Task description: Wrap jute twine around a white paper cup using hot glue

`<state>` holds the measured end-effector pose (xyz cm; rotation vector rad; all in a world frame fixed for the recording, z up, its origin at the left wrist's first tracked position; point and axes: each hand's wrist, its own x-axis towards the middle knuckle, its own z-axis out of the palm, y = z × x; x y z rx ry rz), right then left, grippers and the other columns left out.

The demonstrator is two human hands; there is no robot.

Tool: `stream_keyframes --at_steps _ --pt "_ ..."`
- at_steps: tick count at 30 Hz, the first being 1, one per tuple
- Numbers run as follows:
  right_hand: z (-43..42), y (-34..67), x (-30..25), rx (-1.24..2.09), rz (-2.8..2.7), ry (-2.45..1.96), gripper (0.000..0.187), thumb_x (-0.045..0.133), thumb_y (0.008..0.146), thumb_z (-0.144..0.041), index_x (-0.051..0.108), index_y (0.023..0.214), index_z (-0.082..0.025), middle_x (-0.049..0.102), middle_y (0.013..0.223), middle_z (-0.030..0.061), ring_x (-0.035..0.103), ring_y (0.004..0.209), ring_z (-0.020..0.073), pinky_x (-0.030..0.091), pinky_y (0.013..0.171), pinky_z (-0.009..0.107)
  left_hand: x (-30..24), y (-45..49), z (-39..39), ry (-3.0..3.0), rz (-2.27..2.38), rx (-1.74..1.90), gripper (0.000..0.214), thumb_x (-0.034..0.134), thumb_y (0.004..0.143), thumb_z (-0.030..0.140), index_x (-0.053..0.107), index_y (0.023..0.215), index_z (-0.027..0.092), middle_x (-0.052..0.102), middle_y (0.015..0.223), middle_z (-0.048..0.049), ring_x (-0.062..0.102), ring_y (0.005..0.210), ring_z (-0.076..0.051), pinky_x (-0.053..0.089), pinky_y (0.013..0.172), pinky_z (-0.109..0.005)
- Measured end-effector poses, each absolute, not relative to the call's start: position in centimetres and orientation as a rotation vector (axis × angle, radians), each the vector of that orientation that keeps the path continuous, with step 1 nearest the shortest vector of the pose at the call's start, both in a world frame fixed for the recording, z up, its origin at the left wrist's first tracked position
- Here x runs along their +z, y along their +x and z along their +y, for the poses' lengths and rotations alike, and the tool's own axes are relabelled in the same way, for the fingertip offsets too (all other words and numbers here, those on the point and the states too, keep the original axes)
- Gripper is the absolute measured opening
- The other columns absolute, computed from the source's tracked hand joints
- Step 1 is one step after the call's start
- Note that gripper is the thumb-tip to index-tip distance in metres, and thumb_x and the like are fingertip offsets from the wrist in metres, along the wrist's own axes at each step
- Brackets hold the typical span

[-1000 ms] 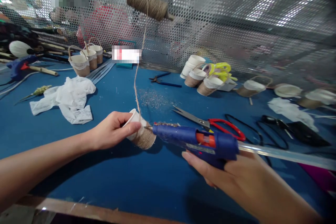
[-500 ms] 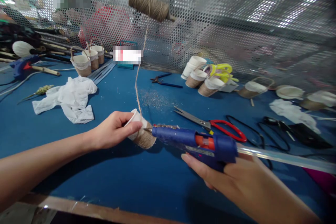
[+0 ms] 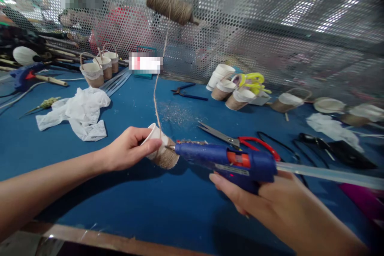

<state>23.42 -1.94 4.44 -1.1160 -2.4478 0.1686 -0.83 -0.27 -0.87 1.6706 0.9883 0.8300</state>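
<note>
My left hand grips a white paper cup near its rim, thumb outside and fingers inside or behind. The cup is tilted on its side, its lower part wrapped in brown twine. A strand of the twine runs from the cup up to a spool hung on the mesh. My right hand is closed around the handle of a blue glue gun with a clear glue stick in its back. The gun's metal nozzle points at the wrapped side of the cup; whether it touches cannot be made out.
Red-handled scissors lie behind the glue gun, pliers farther back. White lace lies left. Finished-looking small baskets stand back left, several wrapped cups back right. A second glue gun rests far left.
The glue gun's rear and my right hand have shifted slightly right, with the nozzle still at the cup. My left hand and the cup are nearly unmoved.
</note>
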Motion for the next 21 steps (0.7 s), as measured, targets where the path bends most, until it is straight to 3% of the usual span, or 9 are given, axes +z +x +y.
stream_keyframes --at_steps 6,16,21 --pt "-1.68 23.55 4.61 0.125 -2.449 -1.121 0.05 0.044 0.083 -0.037 0.042 0.035 -0.026 0.048 0.033 -0.0063 0.047 0.028 0.0101 0.041 0.032 0.021 -1.0 -0.98 -0.41 1.678 0.974 0.821 0.035 0.041 0.086 0.033 0.064 0.088 0.006 0.065 0.077 -0.0066 0.057 0.069 -0.015 0.047 0.066 -0.024" --pt "-2.11 23.15 4.46 0.143 -2.462 -1.119 0.049 0.044 0.083 -0.037 0.045 0.035 -0.027 0.06 0.044 -0.007 0.054 0.033 0.0096 0.046 0.035 0.019 -1.0 -0.8 -0.2 1.653 0.983 0.844 0.036 0.042 0.086 0.033 0.064 0.094 0.006 0.066 0.087 -0.0096 0.059 0.076 -0.017 0.048 0.071 -0.028" --pt "-2.34 23.18 4.12 0.238 -2.463 -1.131 0.044 0.046 0.082 -0.035 0.049 0.038 -0.027 0.059 0.041 -0.0077 0.054 0.033 0.0104 0.045 0.033 0.02 -0.87 -0.81 -0.24 1.639 1.002 0.841 0.036 0.04 0.086 0.033 0.064 0.097 0.007 0.067 0.091 -0.0098 0.059 0.079 -0.017 0.048 0.071 -0.027"
